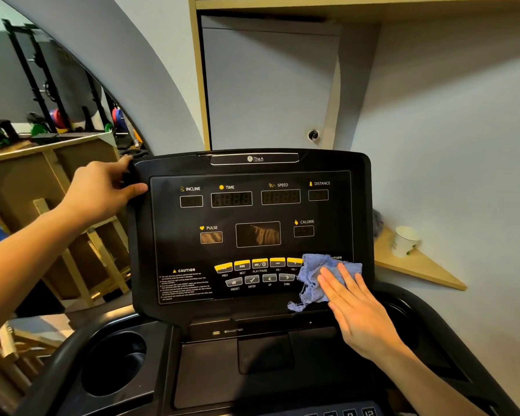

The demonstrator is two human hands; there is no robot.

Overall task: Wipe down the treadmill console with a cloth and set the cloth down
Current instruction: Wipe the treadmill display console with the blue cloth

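Note:
The black treadmill console [252, 214] fills the middle of the view, with dark displays above and yellow and grey buttons below. A frayed blue cloth [312, 277] lies flat against the console's lower right corner, over part of a caution label. My right hand [354, 298] presses on the cloth with flat, spread fingers. My left hand [102, 187] grips the console's upper left edge, thumb on the front face.
A round cup holder [114, 361] sits in the tray at lower left. A white paper cup [406, 240] stands on a wooden corner shelf [418, 265] to the right. Wooden frames [72, 235] and a gym rack with weights stand at left. A wall is close behind.

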